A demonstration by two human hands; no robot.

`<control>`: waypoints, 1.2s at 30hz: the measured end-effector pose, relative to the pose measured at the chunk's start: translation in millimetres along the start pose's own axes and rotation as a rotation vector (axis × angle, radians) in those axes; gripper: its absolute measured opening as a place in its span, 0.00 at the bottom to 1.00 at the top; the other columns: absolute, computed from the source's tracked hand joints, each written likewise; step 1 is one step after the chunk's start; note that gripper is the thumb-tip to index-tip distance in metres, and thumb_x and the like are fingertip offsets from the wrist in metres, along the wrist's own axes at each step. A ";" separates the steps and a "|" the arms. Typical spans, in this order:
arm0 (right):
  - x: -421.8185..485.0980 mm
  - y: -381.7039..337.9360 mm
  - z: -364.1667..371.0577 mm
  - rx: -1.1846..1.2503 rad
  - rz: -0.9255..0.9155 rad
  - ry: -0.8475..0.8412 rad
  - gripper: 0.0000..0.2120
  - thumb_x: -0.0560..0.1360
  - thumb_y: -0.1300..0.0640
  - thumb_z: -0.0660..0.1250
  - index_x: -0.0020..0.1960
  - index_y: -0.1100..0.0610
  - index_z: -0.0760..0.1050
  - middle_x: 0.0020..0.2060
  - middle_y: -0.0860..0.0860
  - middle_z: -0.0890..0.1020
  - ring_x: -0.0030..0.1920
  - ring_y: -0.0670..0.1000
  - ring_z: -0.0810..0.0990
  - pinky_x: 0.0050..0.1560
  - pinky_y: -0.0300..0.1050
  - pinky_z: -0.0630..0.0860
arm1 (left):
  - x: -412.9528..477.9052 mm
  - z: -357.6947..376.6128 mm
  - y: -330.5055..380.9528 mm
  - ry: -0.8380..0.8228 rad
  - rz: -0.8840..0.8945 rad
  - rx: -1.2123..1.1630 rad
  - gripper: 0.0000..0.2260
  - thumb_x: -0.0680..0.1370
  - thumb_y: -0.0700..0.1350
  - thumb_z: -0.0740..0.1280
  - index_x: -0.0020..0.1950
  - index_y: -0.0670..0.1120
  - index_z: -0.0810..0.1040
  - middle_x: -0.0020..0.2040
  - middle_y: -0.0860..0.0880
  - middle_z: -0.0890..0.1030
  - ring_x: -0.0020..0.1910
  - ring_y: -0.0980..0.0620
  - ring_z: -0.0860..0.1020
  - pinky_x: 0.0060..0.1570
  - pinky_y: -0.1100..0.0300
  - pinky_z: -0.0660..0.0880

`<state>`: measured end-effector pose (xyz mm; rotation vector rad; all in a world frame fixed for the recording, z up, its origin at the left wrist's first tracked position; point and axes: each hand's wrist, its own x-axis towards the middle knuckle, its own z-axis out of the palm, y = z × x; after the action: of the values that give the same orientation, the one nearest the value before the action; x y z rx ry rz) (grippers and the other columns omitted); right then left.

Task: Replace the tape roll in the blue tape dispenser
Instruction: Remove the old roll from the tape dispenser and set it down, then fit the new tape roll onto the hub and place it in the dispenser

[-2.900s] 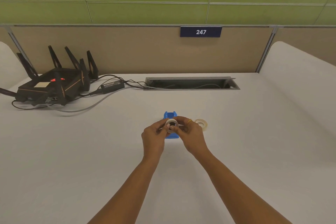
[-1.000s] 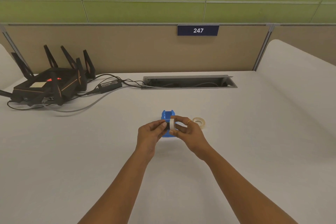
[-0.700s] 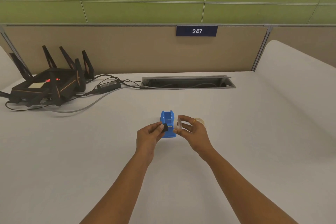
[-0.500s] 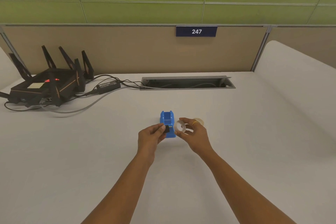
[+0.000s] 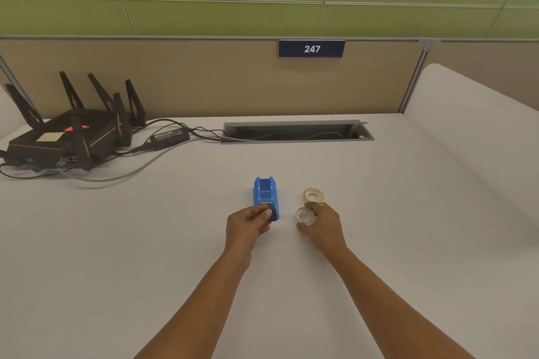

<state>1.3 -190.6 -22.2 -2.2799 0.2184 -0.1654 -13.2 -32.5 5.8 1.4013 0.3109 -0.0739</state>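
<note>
Pinching a black hub (image 5: 272,213) (mostly hidden), left hand (image 5: 248,224) nears dispenser (image 5: 265,194).

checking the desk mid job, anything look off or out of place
Nothing looks spilled or damaged. The blue dispenser sits upright with its cradle empty, the left hand pinches a small black part, and the right hand holds a tape roll.

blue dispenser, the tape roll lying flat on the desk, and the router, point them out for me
blue dispenser (image 5: 264,194): head view, on its open blue cradle.
tape roll lying flat on the desk (image 5: 313,194): head view, on its near rim.
router (image 5: 67,137): head view, on its black top.
</note>
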 end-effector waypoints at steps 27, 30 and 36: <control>48.4 -2.1 -8.5 -0.144 0.081 -0.002 0.26 0.71 0.54 0.70 0.64 0.63 0.67 0.62 0.59 0.73 0.64 0.58 0.70 0.60 0.49 0.69 | 5.2 -5.7 -2.9 0.016 -0.035 -0.006 0.10 0.72 0.37 0.68 0.54 0.40 0.78 0.56 0.39 0.80 0.43 0.50 0.80 0.49 0.59 0.77; 50.3 -1.5 -7.2 -0.156 0.086 -0.002 0.25 0.71 0.55 0.70 0.64 0.62 0.67 0.60 0.59 0.75 0.63 0.59 0.70 0.59 0.49 0.69 | 6.0 -6.2 -2.3 0.028 -0.047 -0.004 0.11 0.73 0.37 0.68 0.55 0.40 0.78 0.57 0.39 0.80 0.44 0.49 0.80 0.50 0.58 0.77; 47.2 -4.3 -7.4 -0.054 0.080 0.026 0.27 0.70 0.57 0.71 0.65 0.62 0.67 0.62 0.59 0.75 0.63 0.58 0.72 0.60 0.47 0.69 | 5.4 -7.6 -0.2 0.030 -0.046 -0.026 0.10 0.73 0.37 0.68 0.53 0.40 0.79 0.55 0.40 0.80 0.44 0.50 0.80 0.46 0.61 0.77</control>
<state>46.4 -203.2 -11.9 -2.3193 0.3312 -0.1491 -9.4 -24.4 3.2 1.3703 0.3678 -0.0867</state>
